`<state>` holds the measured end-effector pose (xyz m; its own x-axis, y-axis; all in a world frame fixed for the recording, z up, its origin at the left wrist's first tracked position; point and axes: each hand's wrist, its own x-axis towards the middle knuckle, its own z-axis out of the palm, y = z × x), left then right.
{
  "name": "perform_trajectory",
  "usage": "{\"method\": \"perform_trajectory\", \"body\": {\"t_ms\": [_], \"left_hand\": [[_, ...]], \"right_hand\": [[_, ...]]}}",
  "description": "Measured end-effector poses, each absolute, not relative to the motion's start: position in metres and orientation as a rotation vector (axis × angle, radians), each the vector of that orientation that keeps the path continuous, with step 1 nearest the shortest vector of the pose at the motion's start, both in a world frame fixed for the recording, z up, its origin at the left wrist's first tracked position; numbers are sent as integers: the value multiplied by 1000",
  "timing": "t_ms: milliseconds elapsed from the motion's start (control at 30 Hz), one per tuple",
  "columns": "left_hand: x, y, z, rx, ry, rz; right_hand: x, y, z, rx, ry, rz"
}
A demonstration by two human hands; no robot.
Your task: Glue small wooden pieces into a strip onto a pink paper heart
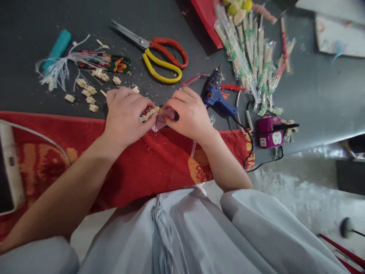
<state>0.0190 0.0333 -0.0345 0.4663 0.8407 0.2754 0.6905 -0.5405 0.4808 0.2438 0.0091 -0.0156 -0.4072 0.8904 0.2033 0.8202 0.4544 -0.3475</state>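
Between the fingertips of both hands is a narrow beige strip (149,113) that looks woven or braided. My left hand (128,112) is closed on its longer part. The tip of its right end is pinched by my right hand (186,112). Under the fingers shows a pink piece with dark lines (160,121); whether a hand also grips it I cannot tell. Small beige woven pieces (88,90) lie beyond my left hand. Scissors (164,62) with one red and one yellow handle rest open above both hands. A blue glue gun (216,95) lies right of my right hand.
A red towel (159,160) covers the near edge of the grey table (94,15). White threads (61,66), a teal roll (58,45) and patterned fabric (121,64) lie upper left. Wrapped stick bundles (251,53), a purple box (269,131) and cables are on the right.
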Motion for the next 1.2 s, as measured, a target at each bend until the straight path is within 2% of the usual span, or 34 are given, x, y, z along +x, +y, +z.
{"method": "perform_trajectory", "body": {"t_ms": [233,467,667,1200], "left_hand": [[19,33,-31,2414,1320,632],[18,34,-42,2498,1302,719],[21,34,-35,2349,1263,736],[22,33,-28,2302,1269,623]], "right_hand": [[240,9,-11,-1488,-2383,286],[239,9,-11,-1505,-2427,296],[239,11,-14,-1473,-2418,301],[242,11,-19,-1401,-2439,268]]}}
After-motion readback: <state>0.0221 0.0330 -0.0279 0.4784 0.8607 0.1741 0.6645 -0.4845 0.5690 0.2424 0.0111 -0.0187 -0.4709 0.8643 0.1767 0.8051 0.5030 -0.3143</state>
